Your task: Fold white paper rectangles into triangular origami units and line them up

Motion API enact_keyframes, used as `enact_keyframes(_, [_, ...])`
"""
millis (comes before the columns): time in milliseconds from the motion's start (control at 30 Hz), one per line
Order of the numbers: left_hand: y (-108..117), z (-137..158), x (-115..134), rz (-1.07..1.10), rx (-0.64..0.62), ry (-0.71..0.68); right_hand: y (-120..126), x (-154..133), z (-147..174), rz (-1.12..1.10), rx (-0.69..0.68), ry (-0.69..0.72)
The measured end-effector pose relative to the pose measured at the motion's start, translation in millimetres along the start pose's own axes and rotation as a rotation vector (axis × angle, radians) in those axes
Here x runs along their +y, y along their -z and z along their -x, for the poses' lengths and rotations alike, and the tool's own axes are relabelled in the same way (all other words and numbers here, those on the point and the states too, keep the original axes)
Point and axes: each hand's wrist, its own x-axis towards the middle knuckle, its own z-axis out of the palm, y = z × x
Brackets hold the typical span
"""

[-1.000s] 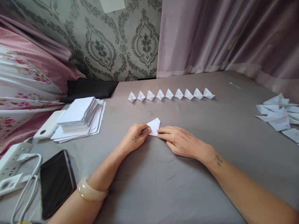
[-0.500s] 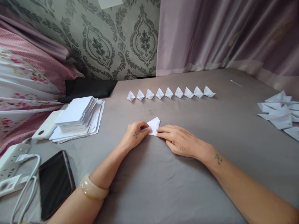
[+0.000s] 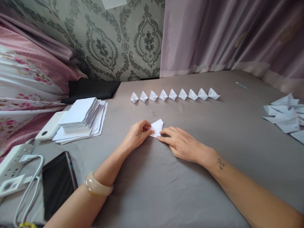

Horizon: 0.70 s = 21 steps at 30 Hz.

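A small folded piece of white paper [image 3: 157, 127] lies on the grey cloth between my hands. My left hand [image 3: 140, 134] pinches its left edge, thumb on top and fingers curled. At its lower right edge are the thumb and fingertips of my right hand [image 3: 179, 141], closed on that side of the paper. Beyond them stands a row of several small folded paper shapes [image 3: 163, 95], each with a pointed top.
To the left is a stack of white paper sheets [image 3: 78, 114] beside a white power bank [image 3: 49, 126]. A phone [image 3: 59, 185], a power strip [image 3: 14, 158] and a white cable [image 3: 35, 186] lie nearer. Several folded papers [image 3: 285, 115] are piled at far right. A cotton swab [image 3: 241, 85] lies behind.
The right thumb and fingers have shifted slightly left along the paper's lower edge, with the fingers a little more apart from the thumb. The whole view has moved slightly.
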Motion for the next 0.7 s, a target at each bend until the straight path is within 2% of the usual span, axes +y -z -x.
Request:
enact_keyframes(133, [-0.4, -1.1, -0.4, -0.007, -0.002, 0.011, -1.5, 0.4, -1.3, -0.028, 0.032, 0.000])
enact_keyframes(300, [-1.9, 4.0, 8.3, -0.044, 0.069, 0.016, -3.4, 3.6, -4.3, -0.063, 0.086, 0.053])
enact_keyframes(433, [-3.2, 6.9, 11.2, -0.069, 0.116, 0.000, -5.6, 6.2, -5.5, -0.122, 0.094, 0.039])
enact_keyframes(700, [-3.5, 2.1, 3.0, -0.019, 0.090, -0.001, -3.6, 8.9, -7.6, -0.172, 0.063, -0.003])
